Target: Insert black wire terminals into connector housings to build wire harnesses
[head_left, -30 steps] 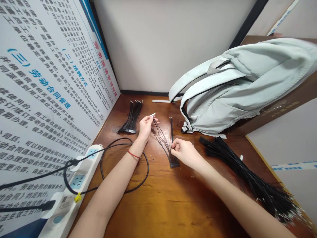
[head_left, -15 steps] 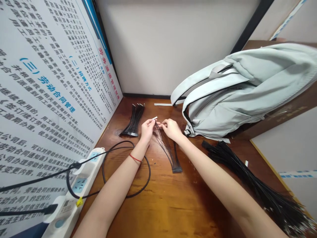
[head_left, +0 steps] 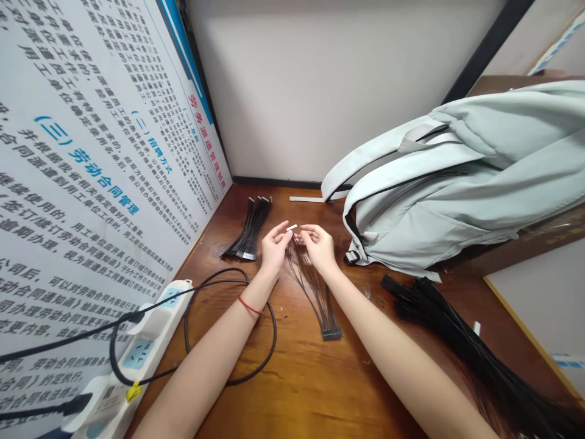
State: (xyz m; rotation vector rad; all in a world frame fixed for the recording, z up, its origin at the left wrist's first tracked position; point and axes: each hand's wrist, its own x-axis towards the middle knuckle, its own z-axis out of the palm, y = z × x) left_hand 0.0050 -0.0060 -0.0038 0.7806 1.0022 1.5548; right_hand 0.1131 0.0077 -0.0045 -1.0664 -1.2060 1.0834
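My left hand (head_left: 275, 248), with a red string on its wrist, pinches a small white connector (head_left: 291, 228) above the brown wooden table (head_left: 292, 378). My right hand (head_left: 319, 245) is closed in a pinch right beside that connector, holding the end of a thin black wire. A fan of thin black wires (head_left: 315, 289) runs down from the two hands to a black connector (head_left: 331, 334) lying on the table.
A finished bundle of black wire harnesses (head_left: 250, 231) lies at the back left. A big heap of loose black wires (head_left: 461, 341) lies on the right. A pale grey backpack (head_left: 457, 183) leans at the back right. A white power strip (head_left: 137, 347) with black cables sits at the left.
My right hand rose from the wires near the black connector and came up to the white connector in my left hand. The left hand has barely moved.
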